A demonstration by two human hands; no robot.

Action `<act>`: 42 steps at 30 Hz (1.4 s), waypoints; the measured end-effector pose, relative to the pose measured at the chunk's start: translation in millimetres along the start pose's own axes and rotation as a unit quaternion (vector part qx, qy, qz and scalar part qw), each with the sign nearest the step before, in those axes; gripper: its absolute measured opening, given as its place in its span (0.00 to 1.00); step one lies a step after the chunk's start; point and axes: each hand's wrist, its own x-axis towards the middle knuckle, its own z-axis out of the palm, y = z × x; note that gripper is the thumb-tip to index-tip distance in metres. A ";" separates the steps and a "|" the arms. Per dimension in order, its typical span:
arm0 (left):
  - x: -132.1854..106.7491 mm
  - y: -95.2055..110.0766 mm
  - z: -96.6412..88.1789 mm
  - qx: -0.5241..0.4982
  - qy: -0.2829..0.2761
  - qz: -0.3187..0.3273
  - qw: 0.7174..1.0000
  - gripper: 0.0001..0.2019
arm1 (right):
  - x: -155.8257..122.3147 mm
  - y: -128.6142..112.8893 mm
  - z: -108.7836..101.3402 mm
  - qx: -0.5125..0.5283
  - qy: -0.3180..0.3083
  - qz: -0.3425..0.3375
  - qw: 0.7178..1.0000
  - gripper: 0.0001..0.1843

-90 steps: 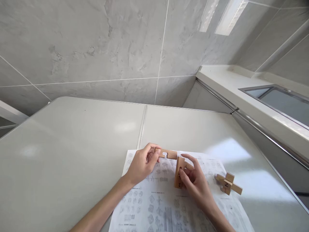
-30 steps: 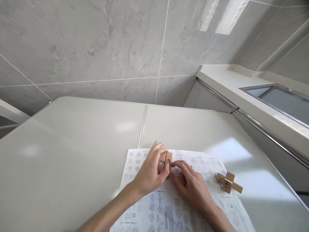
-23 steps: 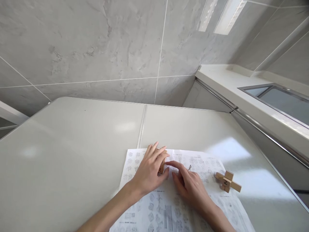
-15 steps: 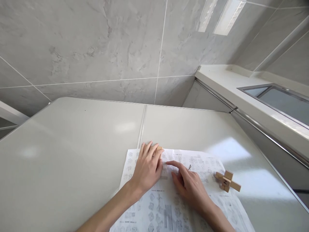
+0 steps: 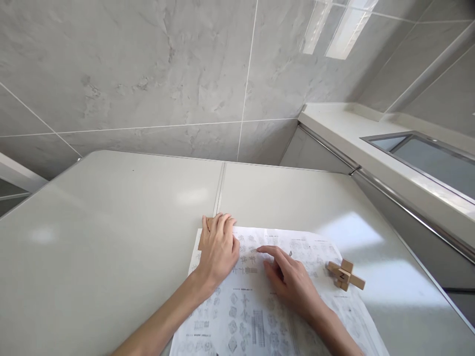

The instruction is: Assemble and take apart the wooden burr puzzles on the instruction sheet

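My left hand (image 5: 218, 247) lies palm down over wooden puzzle pieces (image 5: 204, 234) at the far left corner of a printed instruction sheet (image 5: 260, 306); only their tan ends stick out from under my fingers. My fingers are stretched flat on the pieces. My right hand (image 5: 289, 279) rests on the sheet with its index finger extended, touching the printed diagrams, and holds nothing. A partly assembled wooden cross puzzle (image 5: 345, 275) sits on the sheet's right edge, apart from both hands.
The sheet lies on a pale grey table (image 5: 111, 212) with a seam down its middle. A grey tiled wall (image 5: 148, 74) stands behind it. A white ledge with a metal rail (image 5: 389, 188) runs along the right.
Earlier each hand held a wooden piece above the sheet. My left hand has since laid the pieces down and slid them left to the sheet's corner. My right hand let go and points at the sheet.
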 end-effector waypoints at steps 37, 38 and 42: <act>-18.1 40.4 -23.9 -0.428 -0.246 -0.029 0.869 0.28 | -29.8 17.1 -43.5 0.227 0.151 0.143 0.951 0.23; -16.6 41.2 -25.6 -0.453 -0.246 -0.057 0.855 0.31 | -22.2 11.4 -39.0 0.249 0.131 0.129 0.951 0.23; -10.8 42.1 -28.2 -0.546 -0.253 -0.094 0.793 0.29 | 0.8 -6.8 -21.9 0.305 0.073 0.092 0.945 0.20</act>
